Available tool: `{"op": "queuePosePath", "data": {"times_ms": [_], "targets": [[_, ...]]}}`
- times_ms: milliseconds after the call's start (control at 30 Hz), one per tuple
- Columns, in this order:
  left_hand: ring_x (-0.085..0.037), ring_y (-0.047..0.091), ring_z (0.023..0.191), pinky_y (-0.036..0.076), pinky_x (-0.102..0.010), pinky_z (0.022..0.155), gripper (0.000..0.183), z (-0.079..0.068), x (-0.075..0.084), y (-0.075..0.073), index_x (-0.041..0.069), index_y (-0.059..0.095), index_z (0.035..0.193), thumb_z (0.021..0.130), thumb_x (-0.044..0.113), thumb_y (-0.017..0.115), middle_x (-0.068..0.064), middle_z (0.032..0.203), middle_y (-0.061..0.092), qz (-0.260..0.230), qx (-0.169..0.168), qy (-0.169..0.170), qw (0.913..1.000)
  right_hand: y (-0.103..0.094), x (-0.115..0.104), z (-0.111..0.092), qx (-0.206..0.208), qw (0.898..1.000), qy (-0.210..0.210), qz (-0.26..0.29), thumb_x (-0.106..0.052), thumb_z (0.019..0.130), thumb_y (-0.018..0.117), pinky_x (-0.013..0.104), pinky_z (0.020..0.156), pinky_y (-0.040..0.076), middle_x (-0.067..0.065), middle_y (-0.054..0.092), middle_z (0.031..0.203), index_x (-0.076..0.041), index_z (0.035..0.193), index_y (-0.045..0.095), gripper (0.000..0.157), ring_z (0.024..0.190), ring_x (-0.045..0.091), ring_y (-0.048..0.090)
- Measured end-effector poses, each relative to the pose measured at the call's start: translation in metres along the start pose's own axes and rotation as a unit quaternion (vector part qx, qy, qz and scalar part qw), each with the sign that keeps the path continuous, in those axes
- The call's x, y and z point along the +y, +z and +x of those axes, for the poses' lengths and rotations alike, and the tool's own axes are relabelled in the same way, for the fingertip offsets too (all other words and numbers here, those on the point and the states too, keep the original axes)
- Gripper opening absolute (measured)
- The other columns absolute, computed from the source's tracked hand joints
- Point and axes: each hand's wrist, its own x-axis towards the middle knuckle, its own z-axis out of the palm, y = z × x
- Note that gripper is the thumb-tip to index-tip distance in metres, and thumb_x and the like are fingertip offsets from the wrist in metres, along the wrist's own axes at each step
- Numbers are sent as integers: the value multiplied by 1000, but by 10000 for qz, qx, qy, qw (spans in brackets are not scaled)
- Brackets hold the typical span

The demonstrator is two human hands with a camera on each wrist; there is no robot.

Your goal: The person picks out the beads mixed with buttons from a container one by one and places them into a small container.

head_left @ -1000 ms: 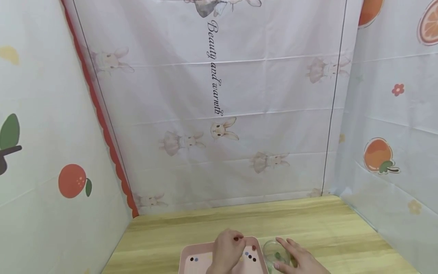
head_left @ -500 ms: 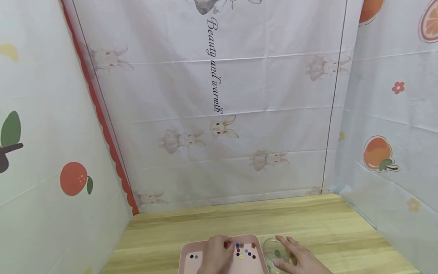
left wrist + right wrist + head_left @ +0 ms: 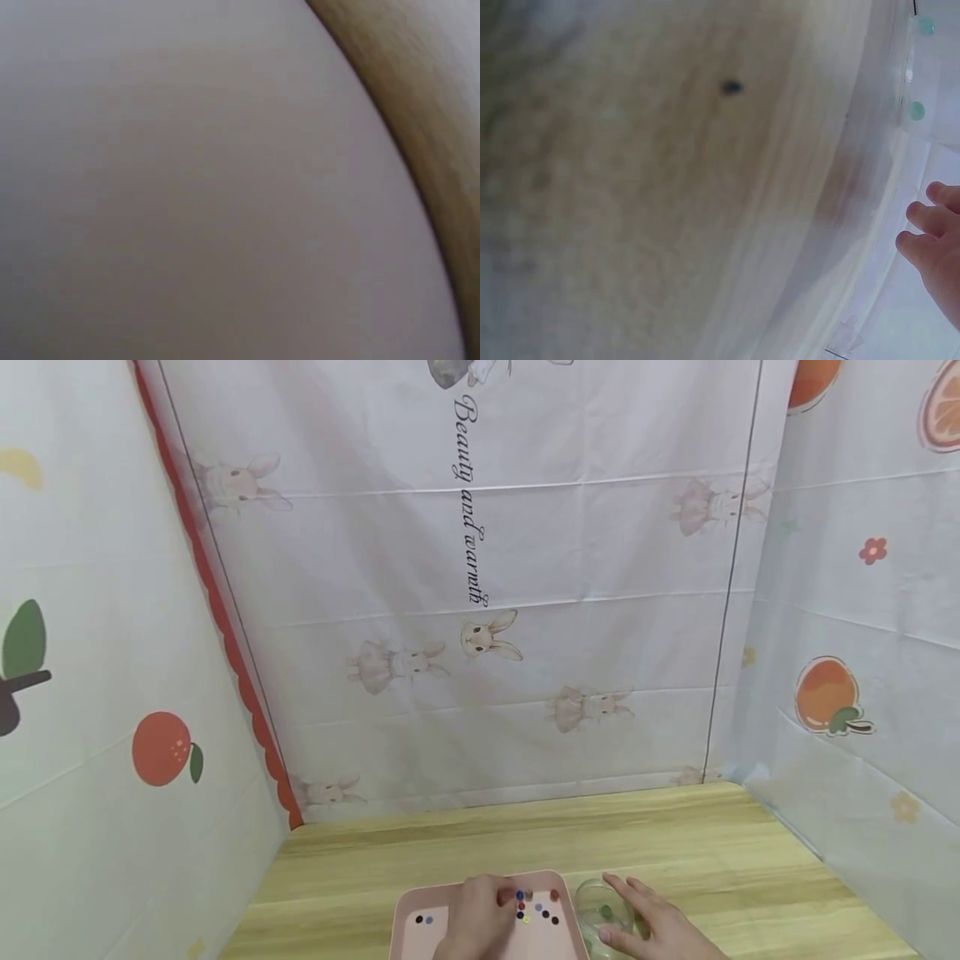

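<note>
My left hand (image 3: 480,914) is inside the pink tray (image 3: 401,935), near its far wall. Its fingers are curled together, pinching a small dark bead mostly hidden by the hand. Just to the right of the fingertips lie a blue bead (image 3: 520,895), a brown bead (image 3: 528,895) and a red bead (image 3: 521,907). My right hand (image 3: 663,927) is at the clear round cup (image 3: 592,893), thumb and forefinger spread at its right side, fingers fairly straight. A green bead (image 3: 606,911) shows through the cup. In the right wrist view several fingertips (image 3: 922,217) extend below the cup.
More beads lie in the tray, including a yellow one (image 3: 527,920), a reddish-brown one (image 3: 554,894) and a black one (image 3: 419,919) at the left. The wood-grain table (image 3: 450,847) is bordered by printed cloth walls. The left wrist view is mostly a blurred pale surface.
My left hand has moved left and down with the dark bead from the tray's far rim, uncovering the small beads there. The right hand has stayed at the cup.
</note>
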Motion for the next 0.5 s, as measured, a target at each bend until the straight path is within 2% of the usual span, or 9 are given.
{"op": "queuePosePath", "data": {"times_ms": [133,233,300,400,500], "targets": [[-3,50,62,39,-25,55,11,3,1,3,15,84,94,85,12,79,14,67,61,-44,-278,45,9996,0,0,0,27,10000,26,-4,-50,102,63,85,94,40,41,30,162,-14,164,38,75,140,72,35],[-3,44,58,35,-24,52,10,4,1,4,14,83,96,86,13,80,16,63,55,-106,-516,20,9986,2,0,0,69,9999,95,-44,-52,101,64,86,94,40,40,31,162,-15,163,39,77,140,71,35],[-2,45,58,36,-24,52,12,4,2,4,13,84,99,87,13,81,16,65,57,-147,-608,-12,9980,2,0,0,82,9998,157,-57,-54,100,65,86,94,40,39,32,163,-17,163,39,78,140,71,36],[-2,47,61,38,-25,54,13,5,3,5,12,83,98,85,13,81,14,68,61,-52,-523,-2,9986,3,0,0,114,9997,195,-54,-55,100,65,86,94,40,38,34,162,-18,163,39,78,139,71,37],[-2,53,64,41,-25,57,8,6,3,7,14,82,91,83,13,82,12,71,67,126,-380,66,9992,4,0,-1,144,9997,195,-79,-55,99,66,86,95,39,37,35,162,-18,163,40,78,140,70,36]]}}
